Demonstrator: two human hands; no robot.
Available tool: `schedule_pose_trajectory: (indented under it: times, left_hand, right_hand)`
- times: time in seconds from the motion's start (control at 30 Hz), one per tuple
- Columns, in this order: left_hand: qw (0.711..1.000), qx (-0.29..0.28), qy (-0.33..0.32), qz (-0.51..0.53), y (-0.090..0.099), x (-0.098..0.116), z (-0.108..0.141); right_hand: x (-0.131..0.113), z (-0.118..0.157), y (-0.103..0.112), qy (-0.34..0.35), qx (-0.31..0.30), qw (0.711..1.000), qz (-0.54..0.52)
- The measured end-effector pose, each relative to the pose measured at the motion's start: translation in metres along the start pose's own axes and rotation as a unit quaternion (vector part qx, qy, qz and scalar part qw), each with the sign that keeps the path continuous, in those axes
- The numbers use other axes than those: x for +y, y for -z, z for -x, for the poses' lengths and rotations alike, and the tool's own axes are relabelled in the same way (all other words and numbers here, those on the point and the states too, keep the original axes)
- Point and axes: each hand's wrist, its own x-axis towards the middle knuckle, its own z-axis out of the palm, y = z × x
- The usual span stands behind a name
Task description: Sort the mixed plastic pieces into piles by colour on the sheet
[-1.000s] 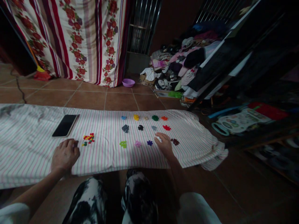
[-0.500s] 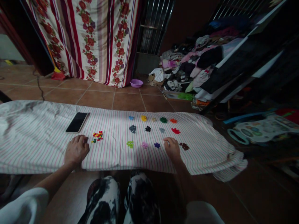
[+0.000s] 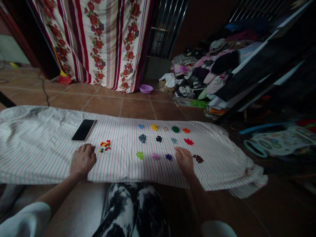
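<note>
My left hand [image 3: 83, 159] rests on the striped cloth [image 3: 116, 168], fingers curled; anything under them is hidden. Just right of it lies a small mixed pile of red, yellow and green pieces [image 3: 105, 145]. My right hand [image 3: 184, 159] is between the dark blue pieces [image 3: 169, 157] and the brown pieces [image 3: 198, 158], its fingers bent together and their tips too small to read. Above it are light grey pieces [image 3: 174, 140] and red pieces [image 3: 189, 141]. Lime pieces [image 3: 139, 155] and pink pieces [image 3: 155, 156] lie further left in the same row.
A phone [image 3: 83, 130] lies beyond my left hand. Black pieces [image 3: 159, 139] and dark grey pieces [image 3: 142, 138] form a middle row, with yellow pieces [image 3: 154, 127] and dark green pieces [image 3: 175, 129] farther back. A purple basin [image 3: 146, 89] stands on the floor.
The whole view has shifted slightly, moving the cloth and piles a little right in the picture. Both hands keep nearly the same places on the cloth; my right fingers look more drawn together.
</note>
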Motion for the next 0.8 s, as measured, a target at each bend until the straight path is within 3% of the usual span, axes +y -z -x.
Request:
schedule_pose_trajectory:
  times: [0.13, 0.27, 0.43, 0.53, 0.63, 0.7, 0.8]
  left_hand:
    - [1.000, -0.001, 0.001, -0.004, 0.000, 0.001, 0.000]
    - [1.000, 0.001, -0.002, -0.006, 0.001, 0.001, 0.000]
    - [1.000, -0.001, 0.000, -0.007, 0.003, 0.002, -0.001]
    - [1.000, -0.006, 0.009, -0.003, 0.005, 0.004, -0.001]
    - [1.000, -0.006, 0.012, 0.009, 0.007, 0.005, -0.001]
    - [1.000, -0.001, 0.016, 0.017, 0.007, 0.005, -0.001]
    - [1.000, 0.004, 0.018, 0.022, 0.005, 0.005, -0.001]
  right_hand:
    - [0.006, -0.001, -0.001, 0.016, 0.010, 1.000, 0.005]
    - [0.004, -0.002, 0.002, 0.042, 0.063, 0.997, 0.023]
    - [-0.029, -0.016, 0.005, 0.039, 0.101, 0.994, 0.010]
    - [-0.064, -0.033, -0.004, 0.012, 0.024, 0.997, -0.068]
    - [-0.100, -0.053, -0.021, -0.008, -0.124, 0.985, -0.122]
    - [-0.119, -0.064, -0.035, 0.000, -0.202, 0.972, -0.117]
    - [-0.137, -0.076, -0.053, 0.001, -0.266, 0.962, -0.058]
